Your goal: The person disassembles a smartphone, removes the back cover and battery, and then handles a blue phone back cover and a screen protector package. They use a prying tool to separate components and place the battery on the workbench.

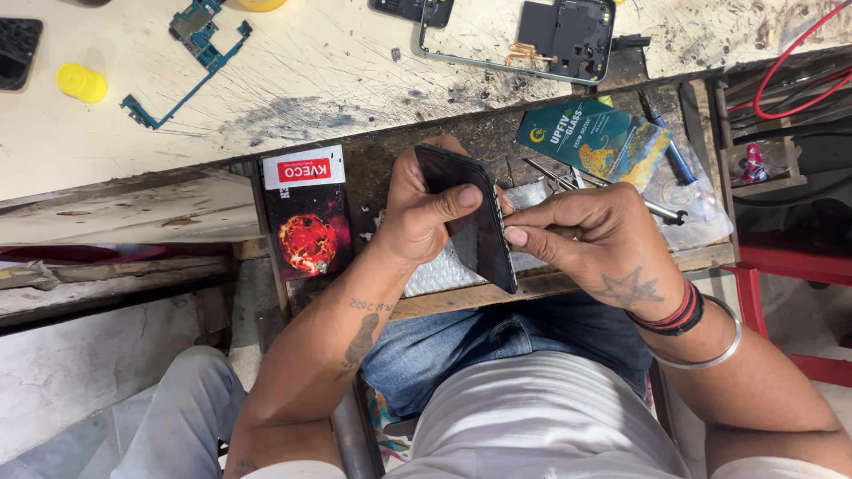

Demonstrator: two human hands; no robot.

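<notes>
My left hand (417,208) grips a black phone (479,232), tilted on its edge above an open drawer, thumb pressed across its dark face. My right hand (596,241) pinches at the phone's right edge with thumb and fingertips; whether a small tool sits between them I cannot tell. A sheet of bubble wrap (439,270) lies under the phone in the drawer.
A black box with a red planet picture (306,217) lies left in the drawer, a green packet (593,140) and tweezers (555,177) right. On the scratched bench sit a blue circuit board (191,55), a yellow cap (82,82) and an opened phone frame (532,35). Red wire (785,75) loops far right.
</notes>
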